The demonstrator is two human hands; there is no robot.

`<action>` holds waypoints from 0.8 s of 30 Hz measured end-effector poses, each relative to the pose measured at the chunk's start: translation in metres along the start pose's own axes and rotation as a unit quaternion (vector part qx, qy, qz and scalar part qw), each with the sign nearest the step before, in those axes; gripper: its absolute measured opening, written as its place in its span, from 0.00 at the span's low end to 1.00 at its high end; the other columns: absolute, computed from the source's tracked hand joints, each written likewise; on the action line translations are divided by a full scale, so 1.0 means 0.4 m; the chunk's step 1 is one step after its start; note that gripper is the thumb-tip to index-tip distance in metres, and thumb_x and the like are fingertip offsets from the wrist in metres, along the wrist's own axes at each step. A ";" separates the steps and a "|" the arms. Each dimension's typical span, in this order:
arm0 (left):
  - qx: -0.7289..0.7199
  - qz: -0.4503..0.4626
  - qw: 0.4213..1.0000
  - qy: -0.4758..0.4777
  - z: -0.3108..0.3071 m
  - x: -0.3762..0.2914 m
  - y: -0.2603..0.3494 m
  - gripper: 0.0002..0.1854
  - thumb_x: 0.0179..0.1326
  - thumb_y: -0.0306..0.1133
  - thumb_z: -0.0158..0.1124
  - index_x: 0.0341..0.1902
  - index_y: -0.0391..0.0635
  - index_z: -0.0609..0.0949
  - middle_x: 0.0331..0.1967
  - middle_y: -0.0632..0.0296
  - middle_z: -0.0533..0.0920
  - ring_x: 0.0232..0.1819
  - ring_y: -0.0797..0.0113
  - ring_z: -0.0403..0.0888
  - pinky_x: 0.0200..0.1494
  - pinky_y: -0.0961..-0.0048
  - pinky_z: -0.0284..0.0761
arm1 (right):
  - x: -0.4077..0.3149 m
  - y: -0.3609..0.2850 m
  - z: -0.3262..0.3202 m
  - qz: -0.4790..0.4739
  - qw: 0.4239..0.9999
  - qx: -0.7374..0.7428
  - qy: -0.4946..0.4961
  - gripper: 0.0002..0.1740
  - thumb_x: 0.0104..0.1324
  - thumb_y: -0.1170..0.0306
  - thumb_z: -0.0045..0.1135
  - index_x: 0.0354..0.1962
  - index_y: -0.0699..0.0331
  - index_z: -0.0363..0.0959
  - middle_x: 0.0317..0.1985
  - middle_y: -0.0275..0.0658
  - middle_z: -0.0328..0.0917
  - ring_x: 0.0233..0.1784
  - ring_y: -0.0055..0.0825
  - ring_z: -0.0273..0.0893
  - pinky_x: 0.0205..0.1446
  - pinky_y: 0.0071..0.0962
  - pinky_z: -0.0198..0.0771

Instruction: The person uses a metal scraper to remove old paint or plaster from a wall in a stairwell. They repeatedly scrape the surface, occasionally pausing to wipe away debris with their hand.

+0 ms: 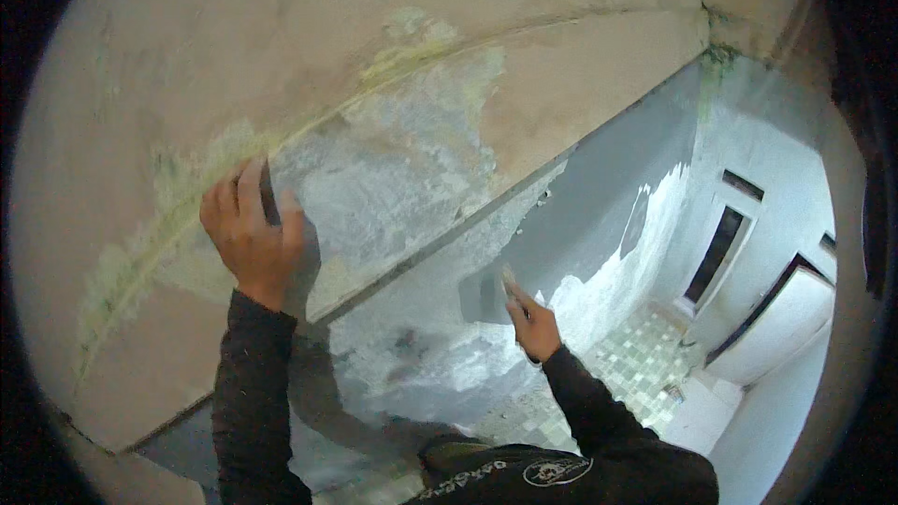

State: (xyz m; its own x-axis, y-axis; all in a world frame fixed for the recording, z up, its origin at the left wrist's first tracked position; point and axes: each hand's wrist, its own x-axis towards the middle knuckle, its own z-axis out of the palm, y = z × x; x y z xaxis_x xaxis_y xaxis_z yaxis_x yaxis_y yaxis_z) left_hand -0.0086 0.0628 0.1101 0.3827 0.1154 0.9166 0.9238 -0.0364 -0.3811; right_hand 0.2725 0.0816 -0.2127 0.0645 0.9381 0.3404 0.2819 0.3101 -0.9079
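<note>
My left hand (pixel 252 224) is raised against the beige painted surface (pixel 175 77), by a long seam with yellowish-green stains. Its fingers are spread from the thumb, over a dark gap or shadow; whether it holds anything cannot be told. To its right lies a rough grey-white patch (pixel 393 168) where the paint is gone. Lower right, my right hand (pixel 537 326) grips a small scraper-like tool (pixel 508 282), its tip near the grey wall (pixel 554 238), which has ragged white areas. The tool's exact kind is unclear.
A straight edge (pixel 449 235) runs diagonally between the beige surface and the wall below. Far down at the right are a green-and-white checkered floor (pixel 638 351), a narrow window (pixel 715 256) and a white door panel (pixel 772 326). Small bits of debris cling near the edge.
</note>
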 end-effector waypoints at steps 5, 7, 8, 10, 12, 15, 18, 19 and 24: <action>0.026 0.007 0.996 -0.090 -0.027 -0.047 -0.008 0.37 0.53 0.38 0.67 0.69 0.46 0.72 0.67 0.53 0.70 0.71 0.50 0.64 0.76 0.48 0.50 | -0.267 0.161 -0.082 0.224 0.954 -0.105 -0.170 0.32 0.73 0.63 0.48 0.74 0.47 0.56 0.54 0.47 0.81 0.27 0.27 0.77 0.36 0.30 0.79; 0.020 0.008 0.993 -0.117 -0.040 -0.095 -0.004 0.40 0.52 0.38 0.67 0.72 0.46 0.68 0.73 0.54 0.63 0.76 0.50 0.57 0.78 0.47 0.44 | -0.306 0.202 -0.122 0.302 0.927 -0.091 -0.201 0.35 0.73 0.64 0.46 0.75 0.46 0.52 0.54 0.48 0.80 0.24 0.27 0.75 0.35 0.30 0.80; 0.022 0.005 0.990 -0.141 -0.044 -0.122 0.000 0.42 0.52 0.38 0.67 0.74 0.47 0.66 0.76 0.55 0.60 0.78 0.50 0.54 0.79 0.47 0.42 | -0.308 0.216 -0.136 0.325 0.914 -0.101 -0.221 0.36 0.71 0.65 0.47 0.75 0.48 0.53 0.61 0.51 0.75 0.28 0.31 0.77 0.38 0.30 0.81; 0.009 0.000 0.987 -0.163 -0.048 -0.178 0.013 0.43 0.52 0.38 0.68 0.74 0.48 0.66 0.78 0.55 0.58 0.80 0.51 0.51 0.78 0.44 0.43 | -0.297 0.235 -0.145 0.043 0.964 -0.189 -0.182 0.33 0.68 0.64 0.53 0.70 0.62 0.60 0.58 0.57 0.76 0.50 0.37 0.78 0.52 0.34 0.76; -0.003 -0.006 0.980 -0.197 -0.052 -0.234 0.035 0.43 0.52 0.38 0.68 0.74 0.48 0.66 0.79 0.54 0.56 0.80 0.50 0.50 0.78 0.42 0.44 | -0.277 0.239 -0.137 0.114 0.979 -0.098 -0.136 0.33 0.67 0.66 0.55 0.68 0.70 0.63 0.61 0.58 0.74 0.64 0.39 0.76 0.60 0.33 0.73; -0.044 -0.032 0.955 -0.292 -0.063 -0.321 0.080 0.42 0.52 0.37 0.67 0.74 0.47 0.67 0.79 0.53 0.57 0.80 0.48 0.51 0.77 0.39 0.45 | -0.248 0.228 -0.115 0.190 0.970 -0.008 -0.150 0.35 0.67 0.65 0.57 0.70 0.63 0.61 0.63 0.54 0.74 0.53 0.36 0.80 0.53 0.33 0.76; -0.136 -0.076 0.906 -0.393 -0.089 -0.426 0.136 0.38 0.53 0.35 0.65 0.71 0.46 0.70 0.78 0.49 0.58 0.79 0.44 0.52 0.76 0.37 0.46 | -0.244 0.233 -0.094 0.062 0.982 -0.088 -0.155 0.36 0.67 0.67 0.56 0.72 0.57 0.58 0.62 0.46 0.71 0.39 0.26 0.79 0.38 0.30 0.77; -0.178 -0.075 0.905 -0.378 -0.089 -0.464 0.160 0.37 0.53 0.35 0.65 0.70 0.46 0.71 0.77 0.47 0.58 0.78 0.41 0.52 0.76 0.36 0.46 | -0.248 0.247 -0.086 0.106 0.975 -0.083 -0.177 0.37 0.67 0.67 0.56 0.73 0.56 0.58 0.57 0.44 0.73 0.33 0.24 0.77 0.33 0.29 0.76; -0.281 -0.207 0.874 -0.338 -0.124 -0.664 0.274 0.29 0.57 0.34 0.64 0.65 0.44 0.74 0.71 0.45 0.68 0.73 0.41 0.62 0.74 0.46 0.56 | -0.364 0.414 -0.100 0.252 0.943 -0.022 -0.217 0.34 0.66 0.62 0.60 0.68 0.59 0.65 0.20 0.39 0.74 0.17 0.26 0.72 0.21 0.31 0.73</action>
State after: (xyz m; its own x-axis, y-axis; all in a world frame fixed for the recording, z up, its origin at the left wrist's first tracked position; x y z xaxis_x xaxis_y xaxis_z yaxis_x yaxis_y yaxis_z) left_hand -0.0082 -0.0210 -0.1691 0.0958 0.7870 0.6095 0.9138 -0.3124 0.2597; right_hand 0.3481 -0.0100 -0.4028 -0.1937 0.9427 -0.2718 0.3606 -0.1892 -0.9133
